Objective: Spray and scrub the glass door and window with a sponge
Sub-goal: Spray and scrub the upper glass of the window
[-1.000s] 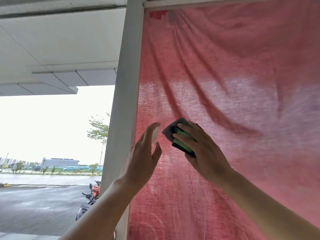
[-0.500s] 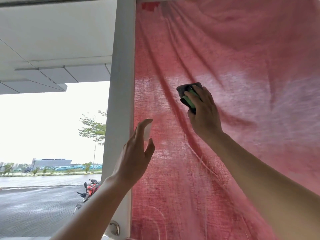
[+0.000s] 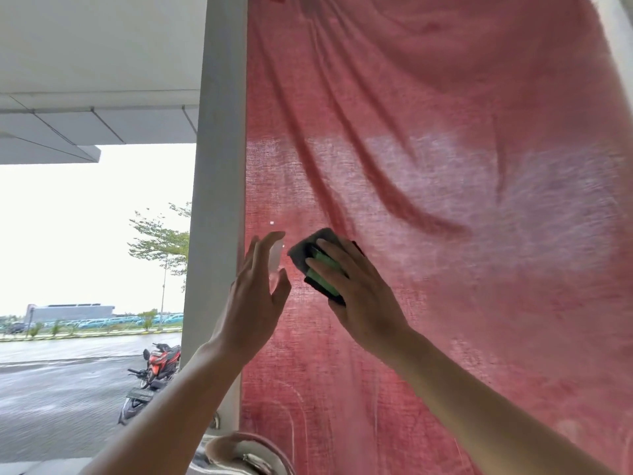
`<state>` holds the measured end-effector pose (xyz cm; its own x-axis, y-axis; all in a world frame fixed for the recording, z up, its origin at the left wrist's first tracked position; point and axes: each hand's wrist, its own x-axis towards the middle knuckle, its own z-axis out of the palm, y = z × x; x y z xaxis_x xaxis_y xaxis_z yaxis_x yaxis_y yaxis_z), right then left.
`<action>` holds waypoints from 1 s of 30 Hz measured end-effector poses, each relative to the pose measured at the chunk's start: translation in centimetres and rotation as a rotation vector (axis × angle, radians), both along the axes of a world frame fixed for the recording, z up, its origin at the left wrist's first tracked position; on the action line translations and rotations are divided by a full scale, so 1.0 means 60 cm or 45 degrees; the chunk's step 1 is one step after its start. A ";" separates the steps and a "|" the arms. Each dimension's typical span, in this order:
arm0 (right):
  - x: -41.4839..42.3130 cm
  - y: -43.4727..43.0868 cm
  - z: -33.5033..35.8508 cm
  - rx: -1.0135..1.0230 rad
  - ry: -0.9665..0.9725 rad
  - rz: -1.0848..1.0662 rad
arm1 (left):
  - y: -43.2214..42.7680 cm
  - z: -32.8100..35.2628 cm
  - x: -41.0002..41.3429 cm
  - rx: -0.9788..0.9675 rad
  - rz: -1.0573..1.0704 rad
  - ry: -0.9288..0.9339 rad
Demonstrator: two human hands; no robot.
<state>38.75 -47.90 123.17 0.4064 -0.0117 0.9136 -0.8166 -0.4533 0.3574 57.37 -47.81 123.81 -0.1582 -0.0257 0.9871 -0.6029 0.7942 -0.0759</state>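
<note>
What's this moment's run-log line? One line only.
step: scrub | right hand: holds black-and-green sponge on red-curtained glass pane | left hand: holds small clear spray bottle

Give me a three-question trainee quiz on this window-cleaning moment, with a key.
1. True or false: the right hand holds the sponge against the pane with the red curtain behind it.
2. Multiple choice: what stands just left of the left hand, which holds a small pale spray bottle? A) a white frame post B) a ladder C) a bucket
3. Fill in: between its dark outer layers, the sponge shows a ____ layer.

Key: 1 true; 2 A; 3 green.
</note>
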 end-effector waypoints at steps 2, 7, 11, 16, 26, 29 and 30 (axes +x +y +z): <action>-0.023 0.002 -0.031 0.003 0.048 -0.041 | -0.001 -0.002 -0.002 0.005 -0.002 0.005; -0.085 0.005 -0.054 0.008 -0.039 -0.032 | -0.002 -0.008 -0.001 0.029 0.002 -0.016; -0.090 0.002 -0.014 -0.007 -0.206 -0.027 | 0.003 -0.015 0.010 0.014 0.013 -0.050; -0.036 -0.002 0.067 -0.005 -0.370 0.005 | 0.003 -0.019 0.019 0.021 0.004 -0.055; 0.057 -0.013 0.081 -0.037 -0.026 -0.018 | 0.008 -0.026 0.011 0.004 -0.024 0.058; 0.051 -0.013 0.049 -0.067 0.090 -0.043 | 0.007 -0.028 0.014 0.014 -0.053 0.046; 0.047 -0.011 0.037 -0.071 0.108 -0.048 | 0.007 -0.028 0.014 0.017 -0.059 0.044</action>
